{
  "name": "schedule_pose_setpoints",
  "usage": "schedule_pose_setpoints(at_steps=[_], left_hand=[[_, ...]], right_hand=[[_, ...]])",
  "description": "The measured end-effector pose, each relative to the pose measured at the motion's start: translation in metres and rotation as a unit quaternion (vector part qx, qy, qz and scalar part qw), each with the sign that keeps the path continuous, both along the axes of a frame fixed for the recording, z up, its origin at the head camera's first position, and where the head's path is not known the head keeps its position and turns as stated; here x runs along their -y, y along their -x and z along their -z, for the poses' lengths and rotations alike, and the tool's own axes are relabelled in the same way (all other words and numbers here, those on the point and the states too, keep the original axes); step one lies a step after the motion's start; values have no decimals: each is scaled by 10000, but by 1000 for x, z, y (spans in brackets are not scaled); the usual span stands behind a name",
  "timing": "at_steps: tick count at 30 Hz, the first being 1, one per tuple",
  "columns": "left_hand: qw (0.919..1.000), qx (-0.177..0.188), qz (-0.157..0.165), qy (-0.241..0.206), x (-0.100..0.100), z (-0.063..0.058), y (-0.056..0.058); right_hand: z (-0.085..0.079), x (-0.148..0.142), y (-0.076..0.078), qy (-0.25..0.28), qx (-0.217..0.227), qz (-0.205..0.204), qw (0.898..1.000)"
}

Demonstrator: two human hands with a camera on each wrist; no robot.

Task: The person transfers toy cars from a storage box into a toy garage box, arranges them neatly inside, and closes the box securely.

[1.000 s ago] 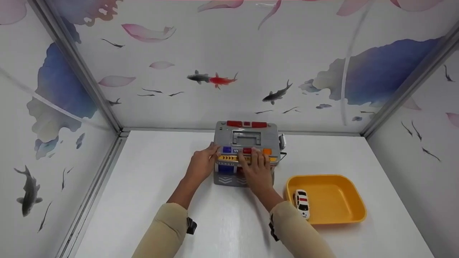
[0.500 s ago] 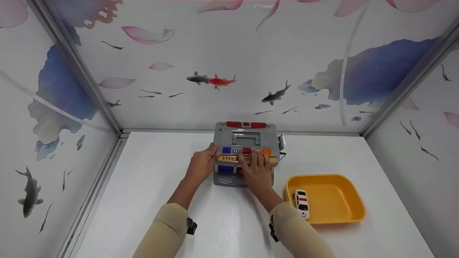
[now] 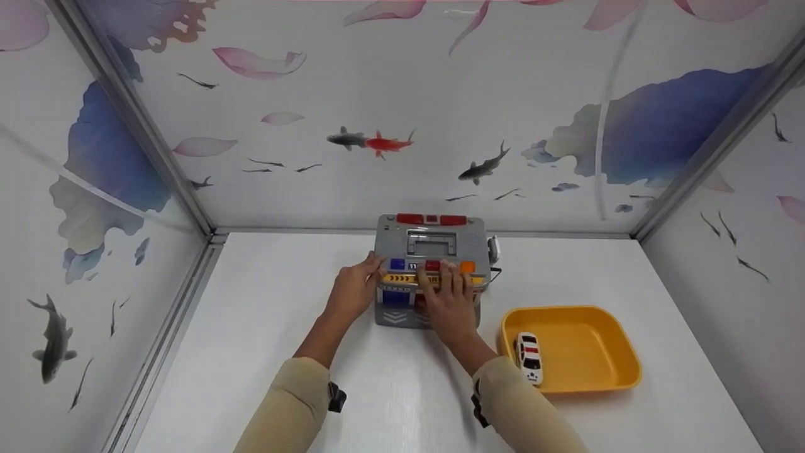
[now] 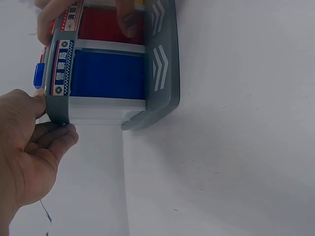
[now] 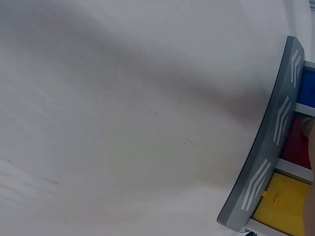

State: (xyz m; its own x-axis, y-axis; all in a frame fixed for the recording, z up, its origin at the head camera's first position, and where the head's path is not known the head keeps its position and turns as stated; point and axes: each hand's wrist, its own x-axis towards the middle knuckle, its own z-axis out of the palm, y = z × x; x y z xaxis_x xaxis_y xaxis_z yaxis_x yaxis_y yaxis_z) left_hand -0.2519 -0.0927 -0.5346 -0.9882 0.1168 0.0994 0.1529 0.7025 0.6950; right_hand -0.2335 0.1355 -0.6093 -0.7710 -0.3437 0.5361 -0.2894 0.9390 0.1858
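A grey toy garage (image 3: 393, 236) stands at the back middle of the table, with red lights and coloured buttons on its roof. My left hand (image 3: 353, 288) grips its front left corner, thumb on the roof edge and fingers below, as the left wrist view shows. My right hand (image 3: 454, 308) hooks its fingers over the front edge of the roof beside the red button (image 3: 433, 265). Its thumb hangs before the red door (image 4: 98, 24). To the left is the blue door (image 4: 108, 73); to the right, in the right wrist view, the yellow door (image 5: 280, 201).
A yellow tray (image 3: 585, 352) lies on the table (image 3: 270, 277) to the right of the garage. A white toy car (image 3: 529, 358) with a red stripe sits against the tray's left wall. Printed panels (image 3: 283, 189) with metal rails enclose the table at back and sides.
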Motion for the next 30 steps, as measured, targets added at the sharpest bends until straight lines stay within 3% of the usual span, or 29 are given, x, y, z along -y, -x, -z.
schedule_pose_setpoints(at_steps=[13,19,30], left_hand=[[9999,66,-30,-86,0,0,-1],[9999,-71,39,-138,1,2,-1],[10000,18,-4,-83,2,3,1]], right_hand=[[4,2,-2,308,-153,-122,9993],[3,3,-8,429,269,-94,9987],[-11,2,-15,699,986,-182,9925]])
